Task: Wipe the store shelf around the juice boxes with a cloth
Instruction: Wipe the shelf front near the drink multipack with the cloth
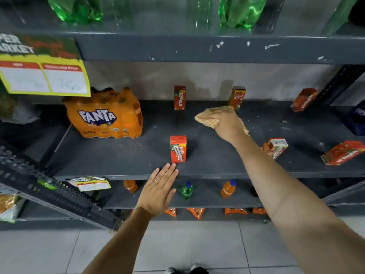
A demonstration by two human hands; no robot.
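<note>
Right hand point(227, 123) reaches deep over the dark shelf point(118, 155), its fingers closed on a tan checked cloth point(207, 118) pressed to the shelf surface toward the back edge, just in front of a red Real juice box point(238, 96). Left hand point(158, 187), wearing a ring, lies flat and wide with fingers extended at the shelf's front edge, holding nothing; its fingertips come just short of an upright Maaza juice box point(178, 148) standing near that edge. A second upright Maaza box point(180, 97) stands at the back edge, left of the cloth. Toward the right end of the shelf, three further boxes are tilted or lying over: one near the back right corner point(304, 99), one beside the right forearm point(276, 147), and one near the front right corner point(343, 152). An orange Fanta multipack point(104, 113) occupies the left end, under a yellow price card point(43, 76). Small crumbs dot the shelf surface at the right.
</note>
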